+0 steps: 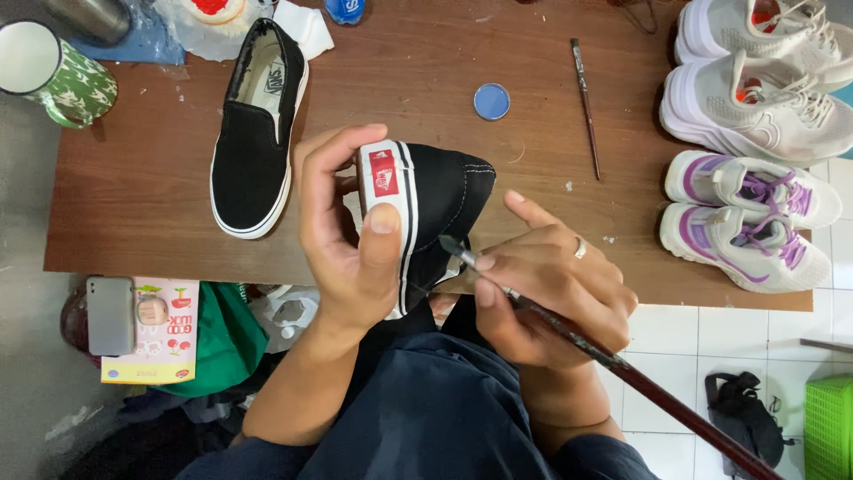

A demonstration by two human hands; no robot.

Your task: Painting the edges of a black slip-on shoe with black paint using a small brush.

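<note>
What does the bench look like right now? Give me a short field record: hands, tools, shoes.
left hand: grips the heel of a black slip-on shoe, thumb on its white sole edge
right hand: holds a long brush, tip at the shoe's side
table: brown wood
other black shoe: flat on the table, left
spare brush: lying right of centre
blue lid: on the table
white sneakers: right edge
purple-trimmed sneakers: below them
green mug: top left

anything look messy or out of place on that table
Small pale flecks lie scattered on the brown table near the spare brush. The purple-trimmed sneakers overhang the table's right edge. Otherwise nothing stands out.
</note>
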